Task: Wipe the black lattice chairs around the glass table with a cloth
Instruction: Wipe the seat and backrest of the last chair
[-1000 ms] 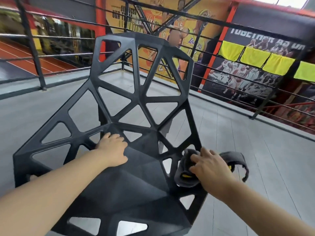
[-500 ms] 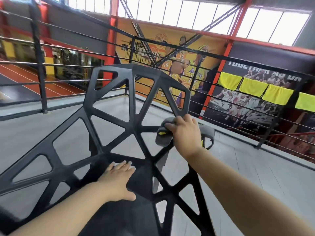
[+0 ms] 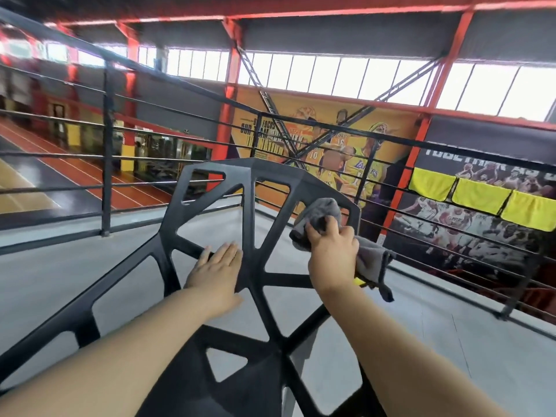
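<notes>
A black lattice chair (image 3: 249, 188) fills the middle of the head view, its backrest rising away from me. My right hand (image 3: 332, 254) grips a bunched grey cloth (image 3: 319, 216) and holds it against the upper right edge of the backrest; a loose end of the cloth hangs down to the right of my wrist. My left hand (image 3: 218, 270) lies flat with straight fingers on the lattice bars in the middle of the backrest. The glass table is out of view.
A black metal railing (image 3: 106, 152) runs round the grey platform floor (image 3: 451, 341) behind and to the right of the chair. Yellow cloths (image 3: 478, 195) hang on the railing at the right. Beyond it are wall posters and a lower hall.
My right hand has carried the cloth from the seat's right edge up to the top right of the backrest. My left hand slid from the seat up onto the backrest. The view tilted upward.
</notes>
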Demonstrator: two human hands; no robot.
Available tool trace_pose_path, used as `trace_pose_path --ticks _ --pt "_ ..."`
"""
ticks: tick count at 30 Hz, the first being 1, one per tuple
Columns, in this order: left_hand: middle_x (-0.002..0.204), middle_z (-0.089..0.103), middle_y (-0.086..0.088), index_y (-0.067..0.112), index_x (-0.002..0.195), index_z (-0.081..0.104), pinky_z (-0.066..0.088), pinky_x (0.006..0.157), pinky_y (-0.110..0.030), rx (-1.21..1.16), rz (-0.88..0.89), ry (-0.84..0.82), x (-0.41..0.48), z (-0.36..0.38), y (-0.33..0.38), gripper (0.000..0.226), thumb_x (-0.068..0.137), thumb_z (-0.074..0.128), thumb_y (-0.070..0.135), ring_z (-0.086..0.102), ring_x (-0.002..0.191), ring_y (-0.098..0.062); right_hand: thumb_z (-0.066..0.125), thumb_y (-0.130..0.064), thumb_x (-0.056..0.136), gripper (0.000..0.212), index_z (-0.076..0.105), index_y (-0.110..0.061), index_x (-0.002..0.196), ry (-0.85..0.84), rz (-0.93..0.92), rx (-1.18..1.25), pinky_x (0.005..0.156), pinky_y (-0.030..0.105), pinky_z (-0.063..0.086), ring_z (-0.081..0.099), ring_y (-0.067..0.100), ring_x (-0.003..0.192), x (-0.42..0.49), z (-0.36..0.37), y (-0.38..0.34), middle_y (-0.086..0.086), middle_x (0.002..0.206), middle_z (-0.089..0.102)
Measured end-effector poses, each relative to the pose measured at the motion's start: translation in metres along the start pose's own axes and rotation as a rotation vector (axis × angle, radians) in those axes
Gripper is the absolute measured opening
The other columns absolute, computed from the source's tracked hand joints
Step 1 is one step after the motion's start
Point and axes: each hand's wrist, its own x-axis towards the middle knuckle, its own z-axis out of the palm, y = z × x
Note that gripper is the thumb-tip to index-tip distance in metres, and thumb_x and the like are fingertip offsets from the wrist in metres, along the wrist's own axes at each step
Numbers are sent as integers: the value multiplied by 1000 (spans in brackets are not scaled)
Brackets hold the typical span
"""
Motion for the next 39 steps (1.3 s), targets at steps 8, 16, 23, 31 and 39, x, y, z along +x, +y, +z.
trace_pose_path --ticks 8,16,23,31,39 --pt "155 16 0 14 149 17 5 119 -33 -6 16 38 11 15 -11 65 92 46 24 9 144 -18 62 -11 84 60 45 -31 137 204 14 166 88 42 35 37 38 111 65 -36 4 10 142 38" --pt "158 -3 2 13 151 0 6 117 -32 -42 76 18 6 22 -23 76 92 46 23 -8 145 -16 52 -4 89 59 40 -28 141 -315 -97 184 109 47 30 19 46 131 32 3 -76 8 151 15" --pt "158 -14 0 12 151 -7 1 117 -35 -94 102 -66 8 14 -35 84 90 47 34 -17 144 -15 58 -7 80 50 58 -21 128 240 -185 311 86 43 42 42 38 101 79 -25 -88 8 136 51" --pt "159 -3 0 11 151 2 18 116 -39 -138 97 -244 19 -15 -38 79 90 45 35 -7 146 -16 41 -39 97 67 0 -38 150 -280 -473 78 113 60 -3 -8 35 144 146 -41 -163 -4 160 -2" --pt "158 -15 -2 10 151 -5 0 118 -39 -109 37 -503 26 -61 -32 82 93 34 53 -14 145 -15 51 -16 90 61 27 -29 145 -333 -309 169 116 46 13 32 30 132 193 -58 -108 0 145 37"
